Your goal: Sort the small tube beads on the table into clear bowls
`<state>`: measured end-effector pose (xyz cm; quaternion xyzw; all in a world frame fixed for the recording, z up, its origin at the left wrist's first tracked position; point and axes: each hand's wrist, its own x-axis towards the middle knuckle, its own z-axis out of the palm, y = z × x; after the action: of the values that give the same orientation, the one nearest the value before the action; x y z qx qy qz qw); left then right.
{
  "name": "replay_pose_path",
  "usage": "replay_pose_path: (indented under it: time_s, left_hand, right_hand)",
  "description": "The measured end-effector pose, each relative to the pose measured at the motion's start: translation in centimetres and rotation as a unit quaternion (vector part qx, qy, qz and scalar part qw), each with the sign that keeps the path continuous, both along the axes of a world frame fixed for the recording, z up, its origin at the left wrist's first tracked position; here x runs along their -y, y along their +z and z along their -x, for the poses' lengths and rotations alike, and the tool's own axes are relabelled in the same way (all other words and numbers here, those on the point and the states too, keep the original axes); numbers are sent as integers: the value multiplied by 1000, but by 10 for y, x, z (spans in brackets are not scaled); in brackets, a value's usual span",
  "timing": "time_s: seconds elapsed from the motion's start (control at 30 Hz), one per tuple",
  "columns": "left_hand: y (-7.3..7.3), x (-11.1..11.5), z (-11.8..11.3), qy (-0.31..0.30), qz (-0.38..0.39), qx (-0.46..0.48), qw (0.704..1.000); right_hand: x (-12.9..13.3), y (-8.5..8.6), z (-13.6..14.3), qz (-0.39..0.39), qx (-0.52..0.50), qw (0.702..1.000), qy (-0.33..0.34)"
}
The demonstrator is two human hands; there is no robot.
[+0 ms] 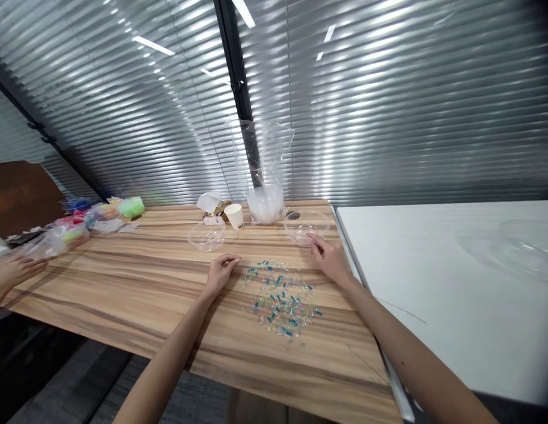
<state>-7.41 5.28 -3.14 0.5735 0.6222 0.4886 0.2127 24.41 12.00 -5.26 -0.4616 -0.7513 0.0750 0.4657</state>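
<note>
Many small blue, green and clear pieces (pixel 285 303) lie scattered on the wood-grain table. My left hand (pixel 221 272) is at their upper left, thumb and fingers pressed together; whatever it may hold is too small to see. At the near rim of a clear round bowl (pixel 306 227) is my right hand (pixel 329 257), its fingertips pinched at the bowl's lower right side. Another clear bowl (pixel 206 237) stands beyond my left hand.
Behind the bowls are a paper cup (pixel 234 216), a tissue pack (pixel 211 203) and a clear bag with white contents (pixel 266 203). Colourful bagged items (pixel 73 227) lie far left near another person's hand (pixel 18 270). A white table (pixel 433 247) adjoins at right.
</note>
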Motion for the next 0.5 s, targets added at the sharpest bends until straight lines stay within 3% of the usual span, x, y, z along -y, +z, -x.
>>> replay_pose_path:
  time_s: [0.27, 0.5]
  left_hand:
    - [-8, -7, 2, -1, 41, 47, 998]
    - [-3, -4, 0, -25, 13, 63, 998]
  right_hand:
    - [-1, 3, -8, -5, 8, 1000, -15]
    - [10, 11, -9, -10, -20, 999, -39]
